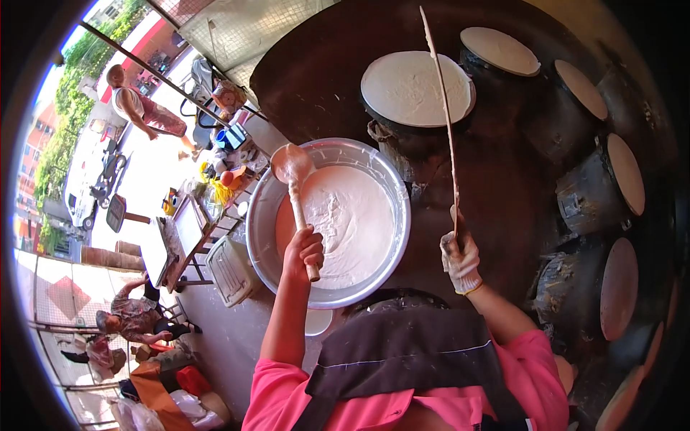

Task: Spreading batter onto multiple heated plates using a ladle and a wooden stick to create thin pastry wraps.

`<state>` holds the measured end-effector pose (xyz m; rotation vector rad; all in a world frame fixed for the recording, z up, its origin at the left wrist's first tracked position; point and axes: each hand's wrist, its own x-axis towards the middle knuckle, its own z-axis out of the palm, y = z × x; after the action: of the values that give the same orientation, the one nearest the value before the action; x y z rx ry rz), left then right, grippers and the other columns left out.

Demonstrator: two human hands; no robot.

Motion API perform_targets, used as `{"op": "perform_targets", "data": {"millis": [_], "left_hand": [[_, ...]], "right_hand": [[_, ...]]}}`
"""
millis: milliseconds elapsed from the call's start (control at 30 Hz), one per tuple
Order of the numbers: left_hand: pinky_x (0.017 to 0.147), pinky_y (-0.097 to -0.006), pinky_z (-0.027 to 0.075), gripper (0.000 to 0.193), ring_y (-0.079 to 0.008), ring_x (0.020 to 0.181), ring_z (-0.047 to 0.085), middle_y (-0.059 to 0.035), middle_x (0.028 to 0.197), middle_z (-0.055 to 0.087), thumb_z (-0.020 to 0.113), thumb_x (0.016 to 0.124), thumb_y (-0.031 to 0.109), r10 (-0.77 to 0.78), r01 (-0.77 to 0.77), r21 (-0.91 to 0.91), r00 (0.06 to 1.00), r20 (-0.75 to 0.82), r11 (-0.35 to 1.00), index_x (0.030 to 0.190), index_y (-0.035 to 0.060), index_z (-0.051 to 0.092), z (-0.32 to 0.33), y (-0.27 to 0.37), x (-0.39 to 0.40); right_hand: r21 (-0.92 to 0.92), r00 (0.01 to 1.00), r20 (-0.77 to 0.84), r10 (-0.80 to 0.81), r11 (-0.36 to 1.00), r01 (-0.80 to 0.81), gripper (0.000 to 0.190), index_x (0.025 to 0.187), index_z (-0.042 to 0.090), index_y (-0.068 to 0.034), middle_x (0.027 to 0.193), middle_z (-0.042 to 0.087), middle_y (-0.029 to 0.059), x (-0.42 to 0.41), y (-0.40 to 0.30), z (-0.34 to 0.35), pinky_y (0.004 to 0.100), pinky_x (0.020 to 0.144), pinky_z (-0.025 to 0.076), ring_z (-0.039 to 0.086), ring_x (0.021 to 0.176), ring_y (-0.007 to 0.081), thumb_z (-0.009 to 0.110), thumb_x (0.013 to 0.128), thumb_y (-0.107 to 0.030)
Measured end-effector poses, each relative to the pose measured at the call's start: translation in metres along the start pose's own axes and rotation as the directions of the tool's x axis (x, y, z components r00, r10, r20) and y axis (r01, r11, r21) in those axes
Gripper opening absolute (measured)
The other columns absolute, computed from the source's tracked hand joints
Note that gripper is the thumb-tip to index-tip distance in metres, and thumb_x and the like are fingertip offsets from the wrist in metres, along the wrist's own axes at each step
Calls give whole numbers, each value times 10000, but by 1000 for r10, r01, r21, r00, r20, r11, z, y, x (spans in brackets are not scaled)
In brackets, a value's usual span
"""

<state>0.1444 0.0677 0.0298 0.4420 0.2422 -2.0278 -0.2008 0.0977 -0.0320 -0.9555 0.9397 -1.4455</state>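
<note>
My bare left hand (pixel 304 253) grips the wooden handle of a ladle (pixel 291 163), its bowl coated with pale batter and held over the left rim of a wide metal basin (pixel 401 215). Thick white batter (pixel 345 226) fills much of the basin. My right hand (pixel 461 261), in a stained cotton glove, holds a long thin stick or blade (pixel 447 116) upright in the view, with batter clinging near its far end. That far part crosses over a round griddle (pixel 409 89) covered with a layer of pale batter.
More batter-topped round griddles stand on the right, one at the top (pixel 501 50), one lower down (pixel 625 172). A lidded plastic bin (pixel 229 272) is left of the basin, near a cluttered table (pixel 188 229). One person (pixel 143 105) stands outside; another (pixel 135 320) sits at lower left.
</note>
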Motion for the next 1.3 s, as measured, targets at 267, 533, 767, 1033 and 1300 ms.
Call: {"op": "perform_targets", "data": {"millis": [267, 533, 767, 1033, 1300], "left_hand": [[270, -196, 193, 67, -29, 331, 251, 57, 546, 315, 437, 955, 140, 19, 31, 783, 998, -54, 621, 920, 174, 392, 87, -55, -3], [278, -182, 232, 58, -43, 365, 282, 46, 567, 331, 436, 939, 98, -327, 358, 713, 926, -189, 602, 926, 153, 422, 108, -148, 113], [268, -207, 236, 123, -62, 323, 280, 31, 549, 336, 389, 960, 85, -539, 319, 891, 836, -104, 324, 1023, 161, 462, 169, -326, 195], [257, -216, 247, 145, -65, 318, 289, 38, 553, 348, 388, 975, 133, -814, 750, 660, 364, -453, -33, 1005, 166, 526, 176, -540, 295], [295, -202, 228, 54, -44, 364, 277, 48, 573, 333, 490, 948, 179, -801, 261, 829, 234, -551, -494, 976, 166, 445, 176, -741, 267]], "right_hand": [[102, 903, -387, 185, 982, -157, 534, 1407, 321, -147, 774, 476, -64, -28, -21, -34, 153, 529, 351, 405, 614, 8, 542, 930, -236], [239, 717, -631, 296, 954, -184, 462, 1385, 356, -181, 715, 525, -11, -91, -32, -138, 189, 371, 359, 448, 476, 48, 460, 959, -327], [-177, 469, -871, -146, 984, -22, 443, 1375, 347, -126, 785, 560, 41, -138, -60, -266, 218, 447, 396, 500, 553, 89, 414, 977, -310], [-184, 80, -983, -166, 916, -357, 417, 1327, 463, -126, 1107, 622, 134, -221, -127, -367, 294, 851, 453, 620, 967, 205, 504, 919, -204], [-191, -218, -952, -216, 973, -131, 516, 1412, 343, -234, 1294, 537, 62, -281, -120, -398, 267, 937, 400, 524, 1140, 126, 504, 925, -176]]}}
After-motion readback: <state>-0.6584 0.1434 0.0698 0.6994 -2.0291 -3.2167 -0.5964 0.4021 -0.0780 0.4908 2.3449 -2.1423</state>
